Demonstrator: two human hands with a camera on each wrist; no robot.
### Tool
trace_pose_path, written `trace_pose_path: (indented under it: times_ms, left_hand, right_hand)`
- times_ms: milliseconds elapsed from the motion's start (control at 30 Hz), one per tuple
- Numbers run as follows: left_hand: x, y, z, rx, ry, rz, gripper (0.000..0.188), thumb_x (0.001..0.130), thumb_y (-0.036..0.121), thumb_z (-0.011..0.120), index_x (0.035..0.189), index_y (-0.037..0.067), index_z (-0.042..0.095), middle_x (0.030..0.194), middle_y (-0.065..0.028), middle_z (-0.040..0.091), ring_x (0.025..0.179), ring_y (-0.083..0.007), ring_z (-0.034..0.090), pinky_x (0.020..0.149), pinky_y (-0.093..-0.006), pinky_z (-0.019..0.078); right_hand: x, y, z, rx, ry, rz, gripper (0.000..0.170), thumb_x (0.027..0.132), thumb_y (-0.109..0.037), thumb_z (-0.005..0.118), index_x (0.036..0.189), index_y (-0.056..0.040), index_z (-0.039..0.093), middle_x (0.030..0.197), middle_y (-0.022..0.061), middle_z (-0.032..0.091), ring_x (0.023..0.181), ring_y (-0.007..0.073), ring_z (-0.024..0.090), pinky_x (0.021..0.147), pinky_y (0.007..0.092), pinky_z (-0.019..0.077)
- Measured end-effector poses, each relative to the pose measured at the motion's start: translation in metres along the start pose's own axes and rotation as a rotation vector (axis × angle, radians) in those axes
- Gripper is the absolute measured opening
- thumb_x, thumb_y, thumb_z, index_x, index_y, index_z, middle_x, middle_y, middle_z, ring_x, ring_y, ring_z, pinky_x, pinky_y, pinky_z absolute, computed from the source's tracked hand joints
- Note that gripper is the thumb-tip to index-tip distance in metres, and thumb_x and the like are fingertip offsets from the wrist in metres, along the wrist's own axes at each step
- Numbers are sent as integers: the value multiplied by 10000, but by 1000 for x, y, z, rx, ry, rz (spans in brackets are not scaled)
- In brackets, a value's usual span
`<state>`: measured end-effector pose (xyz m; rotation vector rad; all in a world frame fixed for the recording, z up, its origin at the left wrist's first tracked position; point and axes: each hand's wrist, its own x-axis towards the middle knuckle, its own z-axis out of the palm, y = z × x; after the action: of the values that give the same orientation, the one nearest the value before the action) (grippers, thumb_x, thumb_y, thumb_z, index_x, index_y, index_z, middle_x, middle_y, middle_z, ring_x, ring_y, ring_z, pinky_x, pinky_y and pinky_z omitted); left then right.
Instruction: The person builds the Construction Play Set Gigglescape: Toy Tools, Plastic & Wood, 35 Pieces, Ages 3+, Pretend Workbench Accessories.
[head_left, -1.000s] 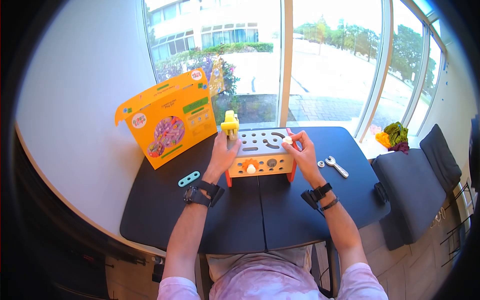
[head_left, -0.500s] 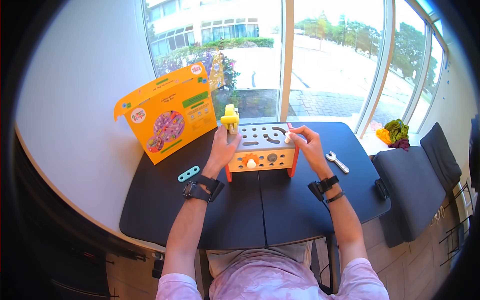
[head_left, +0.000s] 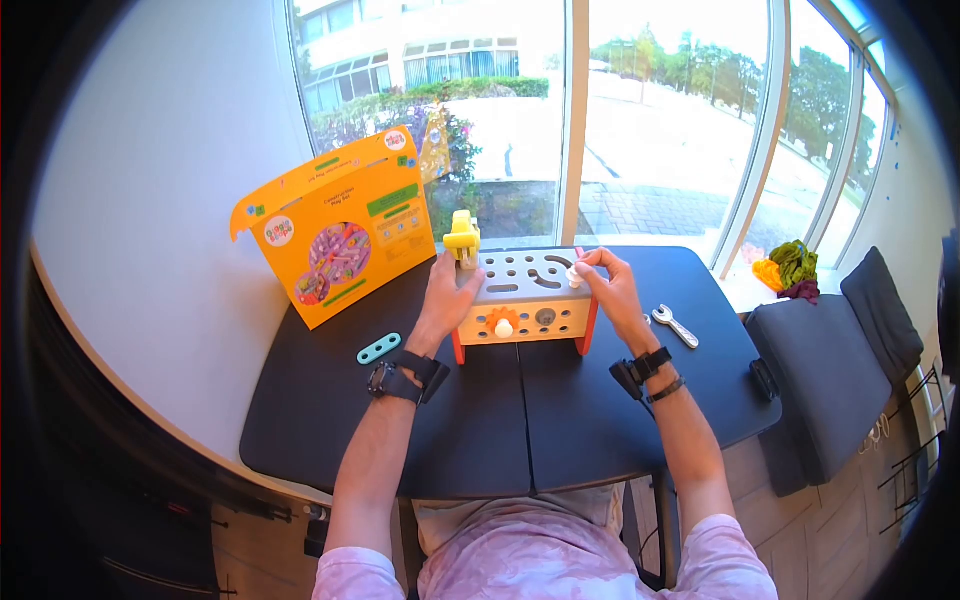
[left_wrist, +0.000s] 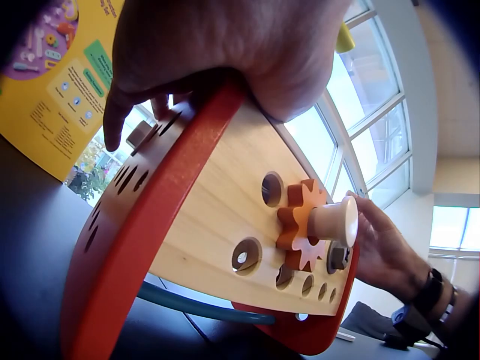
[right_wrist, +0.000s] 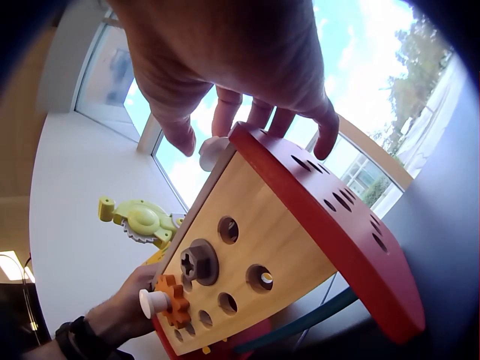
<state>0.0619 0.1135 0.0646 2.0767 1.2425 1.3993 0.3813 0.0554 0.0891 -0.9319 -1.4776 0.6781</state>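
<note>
A toy workbench (head_left: pixel 530 325) with a grey holed top, wooden front and red ends stands on the table. My left hand (head_left: pixel 445 300) grips its left end, beside a yellow toy saw (head_left: pixel 462 238) at the back corner. At the right end of the top, my right hand (head_left: pixel 613 292) pinches a white peg (head_left: pixel 574 277) between thumb and fingers. In the right wrist view, the peg (right_wrist: pixel 213 153) is at the top edge beside the red end panel (right_wrist: pixel 330 217). An orange gear (left_wrist: pixel 301 225) with a white peg through it and a grey bolt (right_wrist: pixel 199 261) sit in the front.
On the black table (head_left: pixel 450 430) lie a teal holed strip (head_left: pixel 379 348) at left and a white wrench (head_left: pixel 676 326) at right. A yellow box (head_left: pixel 340 230) stands behind at left. Windows rise behind the table; a grey chair (head_left: pixel 820 370) is to the right.
My right hand has lifted the white peg slightly and shifted it at the top's right corner, showing more of its shaft. My left hand keeps its grip on the workbench.
</note>
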Motion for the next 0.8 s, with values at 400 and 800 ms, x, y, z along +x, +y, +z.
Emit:
trace_pose_path:
  times_ms: [400,800]
  left_hand:
    - [1,0,0,-16,-5,7,626,1043,283,739,1531,-41,519,1481,-272,604,1404,-400,577,1220,-447,417]
    - [0,0,0,14,9,7,619,1042,295,741,1518,-38,527,1467,-269,614,1391,-397,589,1212,-452,427]
  right_hand:
    - [-14,-3,4,33,35,-23,263,1086,-182,708,1203,30,810,1314,75,730,1255,183,658,1111,349,502]
    - [-21,13,-5,262,20,-3,155,1039,-91,688,1131,9,764,1384,114,717,1313,194,639,1171,380,478]
